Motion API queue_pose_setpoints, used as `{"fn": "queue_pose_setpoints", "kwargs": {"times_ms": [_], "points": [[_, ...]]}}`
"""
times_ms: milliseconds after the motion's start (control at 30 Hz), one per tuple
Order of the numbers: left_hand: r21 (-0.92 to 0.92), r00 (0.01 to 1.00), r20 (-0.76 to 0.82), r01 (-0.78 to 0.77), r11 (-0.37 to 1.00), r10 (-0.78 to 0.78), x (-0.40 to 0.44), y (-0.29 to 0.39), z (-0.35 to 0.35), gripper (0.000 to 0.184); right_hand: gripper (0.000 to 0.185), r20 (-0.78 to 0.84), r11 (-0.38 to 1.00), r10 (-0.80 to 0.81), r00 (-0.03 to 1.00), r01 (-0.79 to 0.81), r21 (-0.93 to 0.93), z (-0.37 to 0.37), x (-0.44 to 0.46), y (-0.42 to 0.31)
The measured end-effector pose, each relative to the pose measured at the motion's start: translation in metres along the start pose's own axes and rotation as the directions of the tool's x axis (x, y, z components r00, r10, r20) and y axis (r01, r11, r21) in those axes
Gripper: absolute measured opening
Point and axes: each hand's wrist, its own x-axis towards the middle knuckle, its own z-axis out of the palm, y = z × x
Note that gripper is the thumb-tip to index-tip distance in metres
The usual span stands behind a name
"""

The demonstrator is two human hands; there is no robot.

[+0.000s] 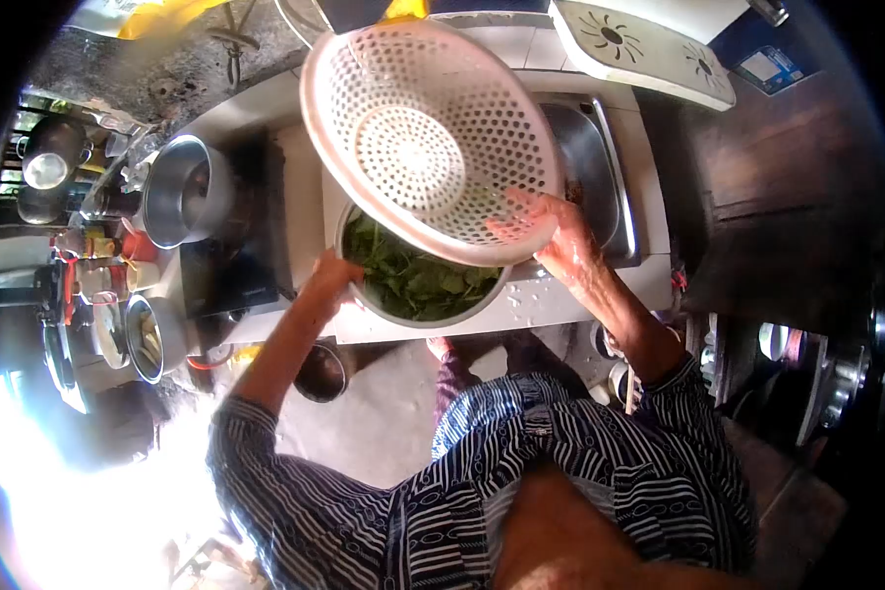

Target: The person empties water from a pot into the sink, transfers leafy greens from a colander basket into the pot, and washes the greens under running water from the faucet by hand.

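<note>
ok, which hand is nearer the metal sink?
Right. The right hand is beside the metal sink, gripping the plastic colander; the left hand is farther off, at the left rim of the bowl of leafy greens.

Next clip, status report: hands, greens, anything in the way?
Right hand holds tilted colander by its rim. Left hand at rim of basin. Leafy greens in basin; colander hides basin's far side.
</note>
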Motion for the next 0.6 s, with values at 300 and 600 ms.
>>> {"fn": "queue_pose_setpoints", "kwargs": {"times_ms": [300, 600], "points": [[-0.193, 0.993, -0.023, 0.111, 0.975, -0.117, -0.086, -0.037, -0.005, 0.037, 0.043, 0.091, 0.996, 0.026, 0.995, -0.018, -0.090, -0.041, -0.019, -0.003], [-0.308, 0.995, -0.094, -0.059, 0.950, 0.032, -0.102, -0.083, 0.010, 0.045, 0.028, -0.356, 0.676, -0.387, 0.851, -0.001, -0.737, -0.166, 0.026, -0.071]]}}
